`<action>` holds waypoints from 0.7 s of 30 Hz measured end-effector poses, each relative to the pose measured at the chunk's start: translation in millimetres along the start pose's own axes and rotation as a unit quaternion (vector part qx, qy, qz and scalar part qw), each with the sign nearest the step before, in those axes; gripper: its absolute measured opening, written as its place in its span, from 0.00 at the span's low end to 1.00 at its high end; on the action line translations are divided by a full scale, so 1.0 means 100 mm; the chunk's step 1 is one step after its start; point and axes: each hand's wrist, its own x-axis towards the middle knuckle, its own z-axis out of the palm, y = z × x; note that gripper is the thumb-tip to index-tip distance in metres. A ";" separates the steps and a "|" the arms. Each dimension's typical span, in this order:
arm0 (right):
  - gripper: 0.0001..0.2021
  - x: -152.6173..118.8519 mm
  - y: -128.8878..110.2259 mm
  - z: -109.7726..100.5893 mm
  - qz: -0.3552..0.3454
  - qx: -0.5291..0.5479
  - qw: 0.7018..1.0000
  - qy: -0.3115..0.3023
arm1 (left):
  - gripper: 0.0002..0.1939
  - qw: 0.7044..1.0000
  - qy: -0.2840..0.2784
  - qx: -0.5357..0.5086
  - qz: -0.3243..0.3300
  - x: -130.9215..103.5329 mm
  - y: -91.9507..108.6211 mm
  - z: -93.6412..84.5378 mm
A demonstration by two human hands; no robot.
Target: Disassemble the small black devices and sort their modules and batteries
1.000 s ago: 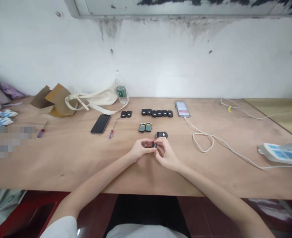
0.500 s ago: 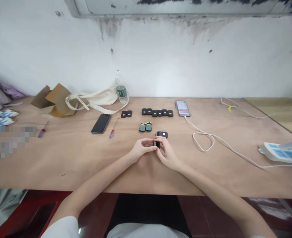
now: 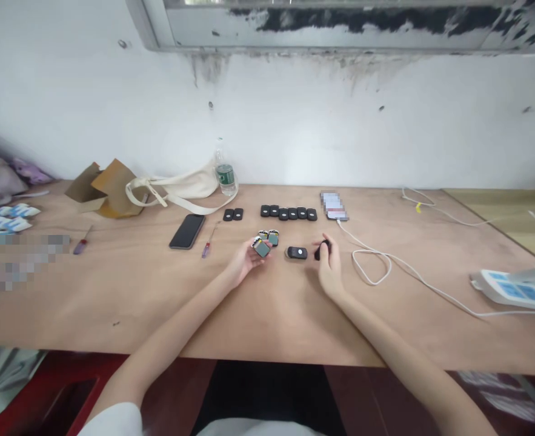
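Note:
Between the fingers of my left hand (image 3: 244, 264) is a small opened device half (image 3: 261, 247), its greyish-green square face and yellow-and-white edge turned up. Just behind it lie two similar opened halves (image 3: 273, 238), one partly hidden by the held piece. My right hand (image 3: 330, 269) pinches a small black cover (image 3: 320, 251) between thumb and fingers, slightly above the table. A black key-fob-like device (image 3: 297, 252) with a white round mark rests on the table between my hands.
A row of several black covers (image 3: 292, 213) lies farther back, with two more black covers (image 3: 233, 214) to its left. Nearby are a screwdriver (image 3: 206, 249), a dark phone (image 3: 188, 231), a water bottle (image 3: 225, 174), a lit phone (image 3: 334, 206) and its white cable (image 3: 388, 257).
My hands have moved apart. The piece they held together is now in two: the opened half went left with my left hand, the black cover right with my right hand.

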 end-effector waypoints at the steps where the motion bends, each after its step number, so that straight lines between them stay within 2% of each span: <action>1: 0.21 0.07 0.03 -0.03 0.014 0.003 1.000 0.002 | 0.24 1.000 0.014 0.009 0.017 0.03 0.04 -0.05; 5: 0.24 0.26 0.14 -0.10 0.116 0.090 0.989 -0.019 | 0.30 0.988 0.105 0.083 0.080 0.13 0.14 -0.26; 7: 0.24 0.30 0.17 -0.10 0.155 0.135 0.978 -0.025 | 0.31 0.969 0.163 0.149 0.107 0.18 0.16 -0.37; 9: 0.24 0.31 0.18 -0.11 0.175 0.164 0.970 -0.027 | 0.31 0.954 0.191 0.198 0.120 0.22 0.17 -0.46; 11: 0.24 0.31 0.18 -0.11 0.183 0.175 0.967 -0.032 | 0.29 0.955 0.182 0.209 0.107 0.25 0.17 -0.52; 15: 0.23 0.30 0.17 -0.11 0.191 0.162 0.967 -0.047 | 0.25 0.969 0.129 0.190 0.092 0.26 0.17 -0.56; 21: 0.24 0.28 0.19 -0.08 0.189 0.151 0.969 -0.050 | 0.24 0.943 0.161 0.262 0.124 0.32 0.14 -0.54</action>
